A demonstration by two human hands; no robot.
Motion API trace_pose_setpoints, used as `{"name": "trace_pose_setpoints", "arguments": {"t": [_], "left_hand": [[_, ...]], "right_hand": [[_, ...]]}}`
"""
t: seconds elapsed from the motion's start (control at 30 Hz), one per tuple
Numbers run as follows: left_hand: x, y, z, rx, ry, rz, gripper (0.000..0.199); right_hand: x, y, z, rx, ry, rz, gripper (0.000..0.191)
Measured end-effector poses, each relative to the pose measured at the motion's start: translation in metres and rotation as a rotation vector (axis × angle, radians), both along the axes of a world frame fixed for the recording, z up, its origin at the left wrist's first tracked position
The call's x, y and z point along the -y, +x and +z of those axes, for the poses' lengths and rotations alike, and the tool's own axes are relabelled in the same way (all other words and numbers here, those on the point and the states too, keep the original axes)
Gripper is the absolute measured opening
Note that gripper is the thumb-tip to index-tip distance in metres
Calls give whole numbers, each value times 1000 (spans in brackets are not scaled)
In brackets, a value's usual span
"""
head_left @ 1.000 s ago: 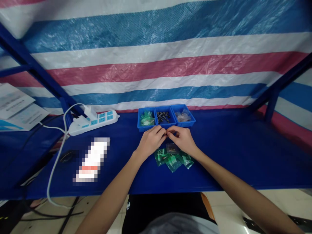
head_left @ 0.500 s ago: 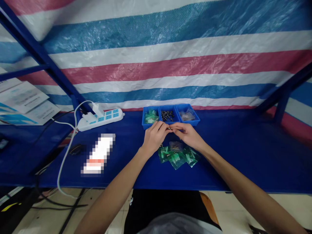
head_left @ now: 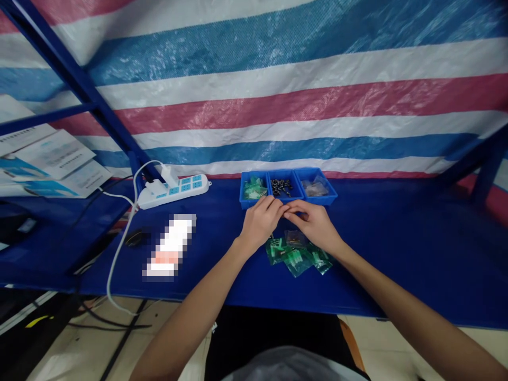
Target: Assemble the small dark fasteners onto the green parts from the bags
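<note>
My left hand (head_left: 261,219) and my right hand (head_left: 315,225) meet fingertip to fingertip, just in front of a blue three-compartment tray (head_left: 288,200). Both are closed in a pinch, and whatever lies between the fingertips is too small and covered to name. Green-tinted packets (head_left: 254,187) fill the tray's left compartment, small black-and-silver parts (head_left: 281,187) the middle one, and clear plastic bags (head_left: 316,187) the right one. Beneath my hands, several green plastic packets (head_left: 297,261) with small pieces inside lie on the table, along with a clear packet (head_left: 296,238).
A white power strip (head_left: 174,191) with plugs and a white cable (head_left: 115,259) is at the left. Nearer lie a blurred-out white rectangle (head_left: 174,243) and a dark object (head_left: 136,237). White-and-blue boxes (head_left: 59,153) stand far left. Striped sheeting (head_left: 278,116) hangs behind the blue table (head_left: 397,238).
The whole view has shifted slightly, so things appear further right. My hands remain pinched together; the small metallic bit seen between the fingertips before is now covered.
</note>
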State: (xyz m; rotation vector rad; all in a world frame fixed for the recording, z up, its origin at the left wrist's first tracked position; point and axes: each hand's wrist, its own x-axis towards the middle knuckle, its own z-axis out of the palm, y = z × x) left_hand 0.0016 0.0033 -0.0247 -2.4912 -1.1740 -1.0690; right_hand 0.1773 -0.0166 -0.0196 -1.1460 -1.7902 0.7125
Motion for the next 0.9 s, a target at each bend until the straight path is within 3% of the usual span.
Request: {"name": "trace_pose_setpoints", "arguments": {"t": [0.33, 0.53, 0.77, 0.9], "left_hand": [[4, 0, 4, 168, -198, -56, 22], [0, -2, 1, 109, -194, -137, 18], [3, 1, 1, 99, -215, -84, 17], [4, 1, 5, 90, -263, -47, 17]], "right_hand": [[-1, 2, 0, 238, 172, 22, 15], [-1, 3, 1, 219, 135, -23, 23], [0, 1, 0, 84, 164, -109, 18], [0, 0, -3, 96, 225, -82, 22]]}}
